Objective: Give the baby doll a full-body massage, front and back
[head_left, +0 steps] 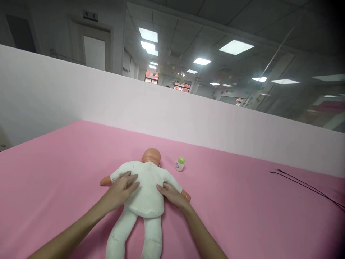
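Observation:
A baby doll [148, 194] with a white cloth body lies on the pink surface, the back of its bald head toward me and its arms spread. My left hand [122, 189] is over the left side of the doll's back, fingers apart and bent a little. At the right side of the torso, below the doll's arm, my right hand [172, 194] has its thumb on the back and its other fingers tucked around the side, partly hidden. Just beyond the doll's right shoulder stands a small white jar [179, 164] with a green lid.
Pink covering [229, 201] spreads over the padded surface around the doll. A low white wall [167, 111] borders its far side. Thin black cables [304, 185] lie at the right. Past the wall, a glass pane shows ceiling lights; a doorway is at the left.

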Demonstrator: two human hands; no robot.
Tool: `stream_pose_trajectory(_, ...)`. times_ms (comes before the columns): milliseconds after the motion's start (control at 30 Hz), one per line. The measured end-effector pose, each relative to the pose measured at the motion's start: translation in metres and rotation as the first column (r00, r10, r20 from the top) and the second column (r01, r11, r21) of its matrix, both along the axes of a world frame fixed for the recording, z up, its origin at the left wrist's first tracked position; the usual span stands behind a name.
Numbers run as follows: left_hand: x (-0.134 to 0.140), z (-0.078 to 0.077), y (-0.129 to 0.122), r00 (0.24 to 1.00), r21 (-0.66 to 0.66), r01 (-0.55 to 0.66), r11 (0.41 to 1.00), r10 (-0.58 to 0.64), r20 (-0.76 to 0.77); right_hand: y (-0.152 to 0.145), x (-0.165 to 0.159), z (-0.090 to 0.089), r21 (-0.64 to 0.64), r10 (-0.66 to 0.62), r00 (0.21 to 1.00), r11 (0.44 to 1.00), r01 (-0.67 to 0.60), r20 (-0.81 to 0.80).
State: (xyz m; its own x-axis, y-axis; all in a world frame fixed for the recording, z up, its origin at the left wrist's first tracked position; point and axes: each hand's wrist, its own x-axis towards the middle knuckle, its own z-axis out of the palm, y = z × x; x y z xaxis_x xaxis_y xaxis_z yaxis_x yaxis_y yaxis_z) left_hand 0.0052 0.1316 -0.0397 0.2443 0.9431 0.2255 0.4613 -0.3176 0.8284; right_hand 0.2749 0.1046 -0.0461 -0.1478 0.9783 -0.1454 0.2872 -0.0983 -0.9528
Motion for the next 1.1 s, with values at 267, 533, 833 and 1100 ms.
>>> stream_pose_trajectory(267, 0.036, 0.003, 0.01, 0.89, 0.328, 0.044, 0.944, 0.111, -0.441, 0.002, -0.013, 0.002, 0.594, -0.369, 0.785, 0.804, 0.002, 0.497)
stream_pose_trajectory(533, 0.038, -0.026, 0.036, 0.899, 0.199, 0.182, 0.963, -0.081, -0.43, 0.022, 0.0, -0.033, 0.445, -0.07, 0.8, 0.858, -0.256, 0.596)
stream_pose_trajectory(833, 0.037, -0.014, 0.032, 0.801, 0.083, 0.149, 0.985, -0.071, -0.594, 0.014, 0.041, -0.041, 0.347, -0.143, 0.572, 0.899, -0.266, 0.808)
stream_pose_trajectory(1100, 0.085, 0.064, 0.012, 0.845, 0.251, 0.181, 0.951, -0.02, -0.535, 0.01, 0.12, -0.015, 0.496, -0.414, 0.464, 0.866, -0.064, 0.783)
